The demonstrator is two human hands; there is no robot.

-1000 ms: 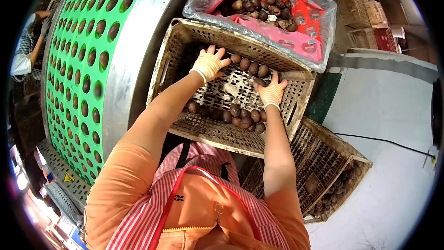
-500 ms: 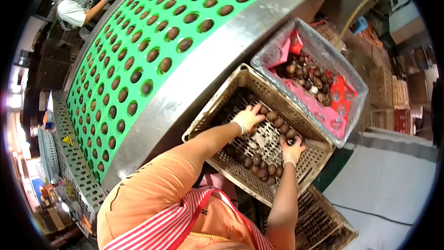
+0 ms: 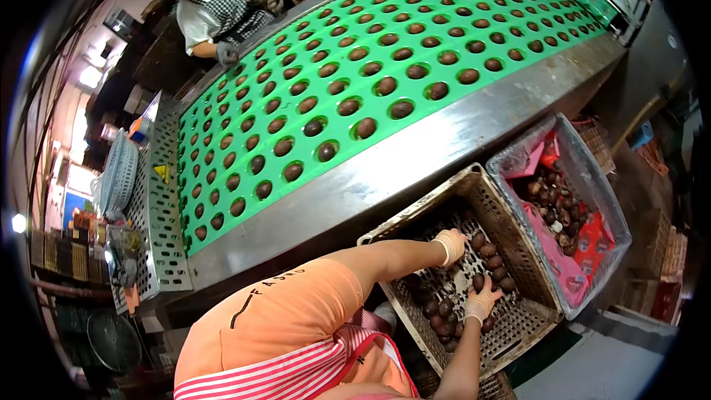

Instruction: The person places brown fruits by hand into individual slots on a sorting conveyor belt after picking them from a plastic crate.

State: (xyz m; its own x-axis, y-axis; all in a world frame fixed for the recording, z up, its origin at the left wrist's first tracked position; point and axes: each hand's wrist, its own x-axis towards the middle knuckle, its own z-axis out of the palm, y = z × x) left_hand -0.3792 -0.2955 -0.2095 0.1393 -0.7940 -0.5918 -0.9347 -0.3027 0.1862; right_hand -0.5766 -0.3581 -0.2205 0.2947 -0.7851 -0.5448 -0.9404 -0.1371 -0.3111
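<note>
The cream-wrapped left hand (image 3: 454, 241) is inside the brown perforated plastic crate (image 3: 520, 246), its grip unclear. The right hand (image 3: 483, 300), fingers half spread, touches a dark-brown egg-shaped item (image 3: 478, 281).

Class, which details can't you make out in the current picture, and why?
All in the head view:
Left hand: palm and any grip hidden by its own back.
Upper crate: part of its interior hidden behind the left forearm.
Lower crate: covered by the upper one, cut off by the bottom edge.
Yellow sign: symbol too small to read.
</note>
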